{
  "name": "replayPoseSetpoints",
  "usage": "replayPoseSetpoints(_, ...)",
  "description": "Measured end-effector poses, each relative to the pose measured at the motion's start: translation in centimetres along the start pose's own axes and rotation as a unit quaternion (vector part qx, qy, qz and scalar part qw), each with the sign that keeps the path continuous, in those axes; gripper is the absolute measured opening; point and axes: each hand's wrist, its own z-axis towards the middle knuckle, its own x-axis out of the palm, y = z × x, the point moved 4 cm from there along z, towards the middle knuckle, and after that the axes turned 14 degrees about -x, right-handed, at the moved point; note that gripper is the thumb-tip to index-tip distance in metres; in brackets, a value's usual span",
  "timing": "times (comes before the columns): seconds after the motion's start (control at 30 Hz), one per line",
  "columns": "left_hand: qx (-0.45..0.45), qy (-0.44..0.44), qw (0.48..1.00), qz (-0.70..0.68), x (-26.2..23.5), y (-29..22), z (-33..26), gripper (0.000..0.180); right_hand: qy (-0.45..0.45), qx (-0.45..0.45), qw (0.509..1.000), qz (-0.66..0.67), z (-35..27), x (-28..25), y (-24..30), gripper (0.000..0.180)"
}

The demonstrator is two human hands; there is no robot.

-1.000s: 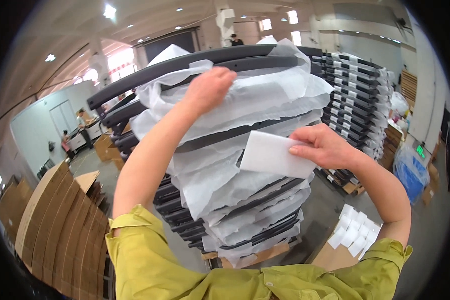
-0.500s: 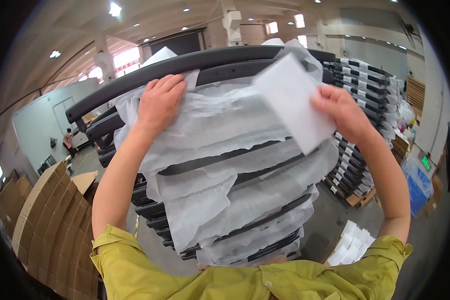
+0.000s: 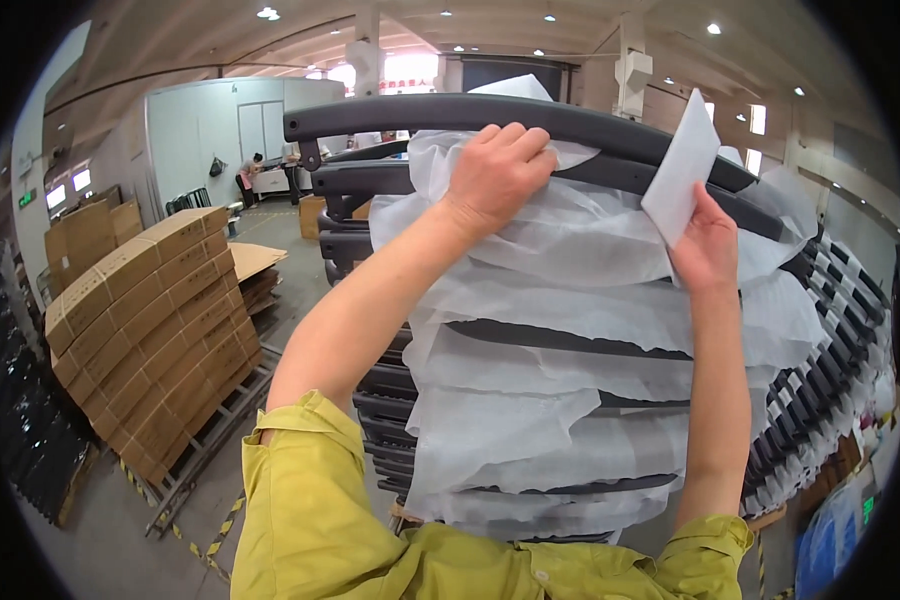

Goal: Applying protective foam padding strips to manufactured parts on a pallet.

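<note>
Right hand (image 3: 707,243): fingers pinch white foam sheet (image 3: 686,165), two o'clock; likely light, flexible; grip at edge. Left hand (image 3: 498,178), one o'clock: fingers curled, hold indeterminable.

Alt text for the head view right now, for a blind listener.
The right hand holds a white sheet at a stack of dark bars layered with white wrapping; the left hand is near the top bar. Cardboard boxes stand left.

Gap between cartons (image 3: 160,340) and black frames (image 3: 560,337)
</note>
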Motion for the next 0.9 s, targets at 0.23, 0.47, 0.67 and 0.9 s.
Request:
replayPoseSetpoints(0.23, -0.051, -0.082, 0.995, 0.005, -0.6, 1.5, -0.1, 0.013, -0.095, -0.030, 0.994, -0.045, 0.8, 0.6, -1.2, 0.026)
replayPoseSetpoints(0.47, -0.212, 0.084, 0.974, -0.007, -1.5, 2.7, 2.9, 0.016, -0.098, -0.076, 0.985, -0.120, 0.1, 0.8, -0.6, 0.024)
replayPoseSetpoints(0.67, -0.180, 0.223, 0.952, 0.106, -1.1, 3.6, 5.2, 0.016, -0.117, -0.071, 0.984, -0.111, -1.1, 2.1, -1.2, 0.023)
replayPoseSetpoints(0.9, -0.049, 0.111, 0.992, 0.038, -1.3, 2.1, 3.6, 0.018, -0.055, -0.116, 0.981, -0.148, -1.9, 1.5, -0.7, 0.021)
